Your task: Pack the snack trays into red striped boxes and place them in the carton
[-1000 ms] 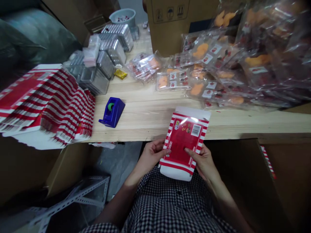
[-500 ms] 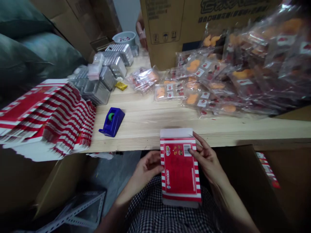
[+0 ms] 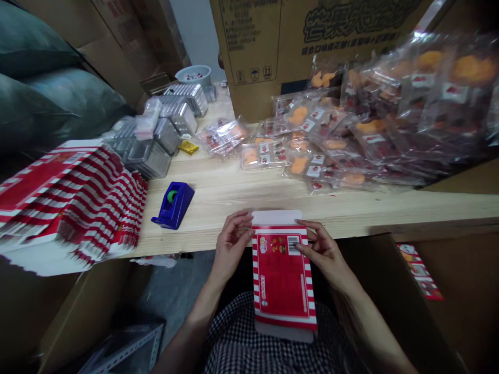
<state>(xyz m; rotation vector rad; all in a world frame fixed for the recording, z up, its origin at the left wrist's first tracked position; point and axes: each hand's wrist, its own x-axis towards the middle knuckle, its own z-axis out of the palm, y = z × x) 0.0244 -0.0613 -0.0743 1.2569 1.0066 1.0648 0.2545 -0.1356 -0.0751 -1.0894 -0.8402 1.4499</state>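
A red-and-white striped cardboard box (image 3: 283, 283), unfolded at its end flaps, is held upright in front of my lap. My right hand (image 3: 322, 249) grips its upper right edge, thumb on the printed face near the barcode and fingers behind. At the upper left corner, my left hand (image 3: 234, 241) pinches the edge beside the white top flap, its fingers curled and partly hidden. The flap stands out straight toward the table. A second pale flap hangs at the bottom end.
On the wooden table (image 3: 218, 192) sit a blue tape dispenser (image 3: 174, 205), a stack of flat striped boxes (image 3: 78, 197), clear plastic cases (image 3: 150, 156), a yellow packet (image 3: 188, 147) and a heap of clear bags (image 3: 362, 135). A large carton (image 3: 257, 57) stands behind; an open carton (image 3: 374, 280) is lower right.
My left hand has moved up along the box's left edge to its top corner. My right hand keeps its hold. The view has shifted slightly.
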